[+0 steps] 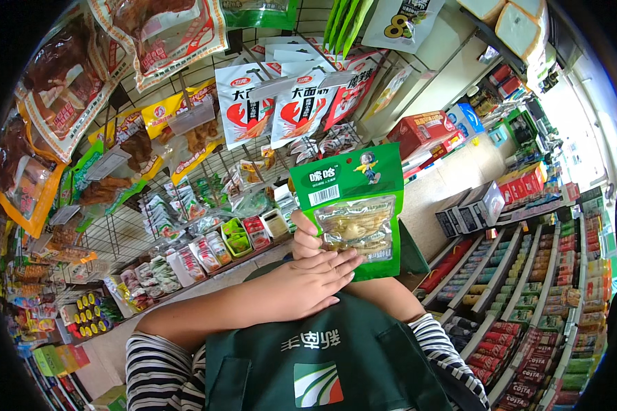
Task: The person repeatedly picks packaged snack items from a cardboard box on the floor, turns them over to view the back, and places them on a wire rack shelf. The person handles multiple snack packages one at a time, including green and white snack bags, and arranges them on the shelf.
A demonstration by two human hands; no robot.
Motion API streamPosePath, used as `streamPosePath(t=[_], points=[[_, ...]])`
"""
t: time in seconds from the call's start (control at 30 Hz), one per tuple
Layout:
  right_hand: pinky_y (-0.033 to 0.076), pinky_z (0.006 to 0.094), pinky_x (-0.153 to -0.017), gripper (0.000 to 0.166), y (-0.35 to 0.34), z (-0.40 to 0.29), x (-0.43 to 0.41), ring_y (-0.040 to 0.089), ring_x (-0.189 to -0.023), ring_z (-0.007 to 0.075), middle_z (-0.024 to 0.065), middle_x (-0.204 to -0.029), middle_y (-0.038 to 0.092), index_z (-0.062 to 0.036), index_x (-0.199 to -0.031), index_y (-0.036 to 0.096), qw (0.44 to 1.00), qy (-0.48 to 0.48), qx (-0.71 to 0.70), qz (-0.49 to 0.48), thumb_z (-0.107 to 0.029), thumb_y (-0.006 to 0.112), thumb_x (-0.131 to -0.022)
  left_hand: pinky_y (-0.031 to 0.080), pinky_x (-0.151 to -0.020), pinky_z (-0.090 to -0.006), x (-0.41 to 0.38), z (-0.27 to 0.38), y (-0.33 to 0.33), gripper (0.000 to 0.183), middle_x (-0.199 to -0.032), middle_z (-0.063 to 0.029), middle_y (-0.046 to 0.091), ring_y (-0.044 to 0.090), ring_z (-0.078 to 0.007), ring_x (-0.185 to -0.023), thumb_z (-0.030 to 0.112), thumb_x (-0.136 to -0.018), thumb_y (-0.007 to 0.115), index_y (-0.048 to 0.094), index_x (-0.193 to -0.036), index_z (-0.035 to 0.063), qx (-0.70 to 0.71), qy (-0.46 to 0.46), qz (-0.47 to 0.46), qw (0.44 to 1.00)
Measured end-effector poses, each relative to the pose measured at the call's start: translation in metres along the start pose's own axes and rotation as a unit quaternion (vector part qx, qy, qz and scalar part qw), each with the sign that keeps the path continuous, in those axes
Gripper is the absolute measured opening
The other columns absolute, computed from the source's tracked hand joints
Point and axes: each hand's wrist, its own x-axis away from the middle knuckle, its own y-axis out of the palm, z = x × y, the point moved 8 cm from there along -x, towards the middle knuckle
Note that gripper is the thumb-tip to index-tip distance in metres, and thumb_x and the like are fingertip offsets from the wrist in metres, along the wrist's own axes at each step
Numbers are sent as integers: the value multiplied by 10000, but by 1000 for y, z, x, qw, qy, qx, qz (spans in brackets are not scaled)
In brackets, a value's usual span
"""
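Observation:
A green snack packet (pixel 355 210) with a clear window is held up before my chest, its printed face towards me. My right hand (pixel 306 237) is shut on it; the forearm passes behind the packet and the fingers curl at its left edge. My left hand (pixel 321 280) crosses in front, its extended fingers lying against the packet's lower front and its back towards me. The left palm is hidden. White pouches with a red crayfish picture (pixel 301 105) hang on hooks of the wire rack (pixel 128 226) beyond the packet. I wear a green apron (pixel 313 359).
Meat snack pouches (pixel 164 36) hang at upper left. Small boxes of snacks (pixel 236 236) line a low shelf below the rack. To the right, dark cartons (pixel 470 205) stand near a red carton display (pixel 519 185), and shelves of cans (pixel 498 339) curve along the lower right.

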Motion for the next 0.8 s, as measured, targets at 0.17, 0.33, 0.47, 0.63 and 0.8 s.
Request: streamPosePath(t=[0.17,0.33,0.47,0.63,0.8], points=[[229,232,-435,412,1,-3,-3,284,-483,131,2,-533,277,-68,-749,355,1000,-18,18,-2,-456,486,-786,187,-1055,-350,1,-1,-5,457,-1378,-122,291,268,-213,-1283,246,-862,441,401,-1229,-25,-4,2,-2,1000],[213,234,-405,411,3,-1,-2,255,-439,123,-4,-508,256,-64,-745,361,1000,-7,20,9,-455,479,-789,192,-1054,-347,3,0,0,448,-1373,-110,305,299,-208,-1264,246,-861,442,413,-1226,-11,-14,9,-5,1000],[216,235,-396,408,6,-2,-7,251,-428,115,-10,-498,247,-62,-741,364,1000,-9,19,-10,-450,476,-791,202,-1050,-340,4,-2,-4,441,-1368,-107,316,308,-197,-1258,246,-861,442,420,-1220,-9,-20,6,5,1000],[225,234,-390,400,8,-2,-6,261,-423,109,-11,-494,254,-62,-732,370,1000,-20,13,0,-442,480,-792,209,-1048,-334,3,3,-7,434,-1366,-107,319,314,-193,-1255,243,-861,442,424,-1214,-10,-30,17,12,999],[223,235,-385,404,1,0,-6,259,-424,112,-9,-494,257,-62,-729,375,1000,-17,19,5,-446,484,-790,226,-1038,-357,6,-1,-3,446,-1381,-97,295,275,-200,-1279,226,-855,445,391,-1244,14,-14,8,4,1000]])
